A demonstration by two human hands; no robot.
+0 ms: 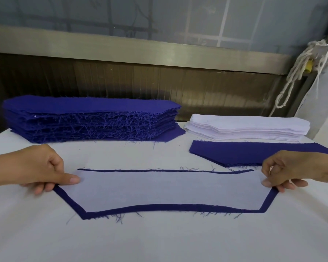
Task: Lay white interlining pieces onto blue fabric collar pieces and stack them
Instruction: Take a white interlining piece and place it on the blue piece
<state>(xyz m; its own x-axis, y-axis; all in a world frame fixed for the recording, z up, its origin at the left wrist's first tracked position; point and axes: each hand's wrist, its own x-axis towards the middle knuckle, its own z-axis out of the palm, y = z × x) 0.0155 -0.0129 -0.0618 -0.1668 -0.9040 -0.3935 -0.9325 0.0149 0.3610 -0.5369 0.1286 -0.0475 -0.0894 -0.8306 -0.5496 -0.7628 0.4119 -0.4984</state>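
A white interlining piece (167, 190) lies on a blue collar piece (170, 207) in the middle of the table, with a blue border showing around it. My left hand (40, 167) pinches the left end of the pair, thumb on top. At the right end my right hand (292, 170) pinches it the same way. A tall stack of blue collar pieces (91, 118) stands at the back left. At the back right sits a stack of white interlining pieces (248, 127), and in front of it a low pile of blue pieces (250, 153).
The table (159, 241) is covered in white cloth, with loose blue threads scattered on it. A wall with a metal ledge (140, 48) runs behind the stacks. White cords (299, 72) hang at the far right.
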